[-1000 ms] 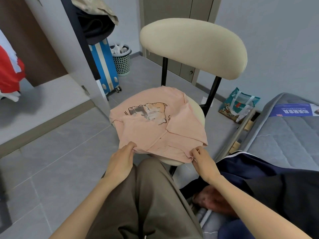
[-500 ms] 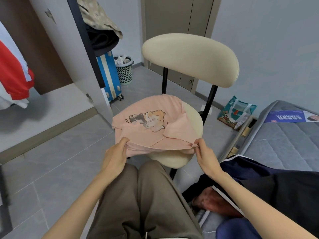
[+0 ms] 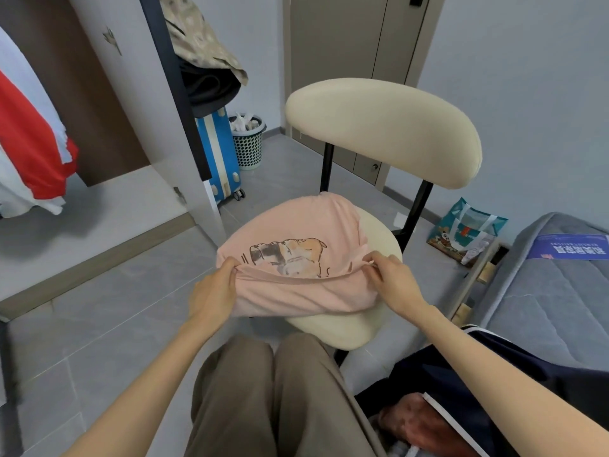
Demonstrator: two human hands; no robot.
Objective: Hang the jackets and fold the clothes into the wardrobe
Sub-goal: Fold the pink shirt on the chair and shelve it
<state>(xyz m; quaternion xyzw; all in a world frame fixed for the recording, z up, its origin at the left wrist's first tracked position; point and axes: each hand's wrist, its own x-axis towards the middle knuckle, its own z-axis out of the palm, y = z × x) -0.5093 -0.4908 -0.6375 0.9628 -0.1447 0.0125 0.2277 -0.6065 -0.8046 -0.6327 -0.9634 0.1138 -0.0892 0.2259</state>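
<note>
A pink T-shirt (image 3: 296, 225) with a cartoon dog print lies on the seat of a cream chair (image 3: 382, 127). My left hand (image 3: 214, 288) grips the shirt's near left edge. My right hand (image 3: 392, 278) pinches its near right edge. Between the two hands the near hem is lifted and folded back over the print. The open wardrobe (image 3: 99, 206) is at the left, with a red and white jacket (image 3: 29, 143) hanging inside. A dark navy jacket (image 3: 494, 384) with white piping lies at the lower right on the bed edge.
The wardrobe door (image 3: 145, 103) stands open left of the chair. Behind it are a blue suitcase (image 3: 220, 153) with clothes piled on top and a mesh bin (image 3: 247, 140). A grey mattress (image 3: 560, 291) fills the right. A printed bag (image 3: 464, 229) sits on the floor.
Both hands have lifted the shirt's near hem and carried it away from me, folding it up over the print. The view has tilted upward.
</note>
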